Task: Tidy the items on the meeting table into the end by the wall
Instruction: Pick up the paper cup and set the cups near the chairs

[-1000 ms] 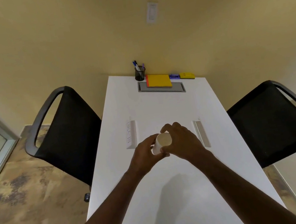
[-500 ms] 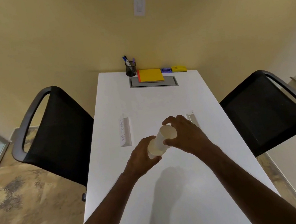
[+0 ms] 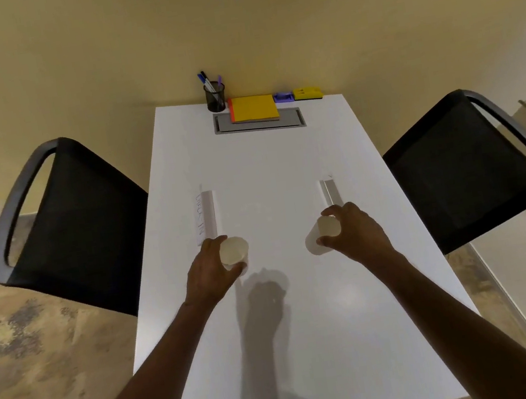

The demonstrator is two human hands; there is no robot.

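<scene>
White table [image 3: 261, 172], each hand's grip apparently round one cup, mid-table, well apart

My white table [image 3: 287, 349] carries two name cards [image 3: 205, 216], a pen cup [image 3: 215, 97], a yellow notepad [image 3: 254, 107] and small blocks [image 3: 307, 93] by the wall.

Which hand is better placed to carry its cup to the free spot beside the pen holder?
Left. The left hand with its cup is on the pen holder side.
</scene>
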